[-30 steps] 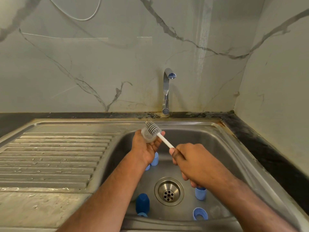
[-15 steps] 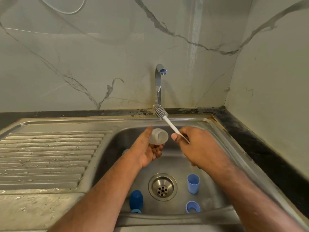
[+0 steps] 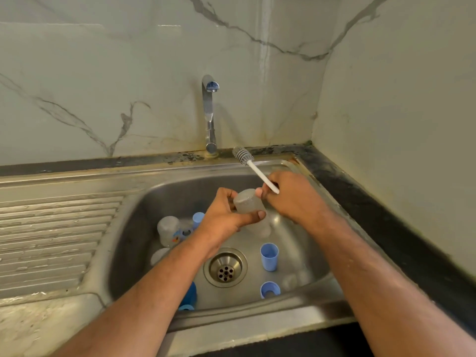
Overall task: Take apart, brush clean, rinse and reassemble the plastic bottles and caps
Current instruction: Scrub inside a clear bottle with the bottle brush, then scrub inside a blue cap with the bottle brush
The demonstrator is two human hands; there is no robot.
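Held over the sink [image 3: 159, 191]: clear bottle [image 3: 249, 201], gripped in left hand [image 3: 226, 215], tilted, flat base toward camera, long axis running down and away. Gripped in right hand [image 3: 293, 199]: brush [image 3: 253, 168], white handle slanting up-left, bristle head near the tap [image 3: 210, 114], clear of the bottle. Stood upright right of the drain [image 3: 225, 267]: blue cap [image 3: 269, 256].
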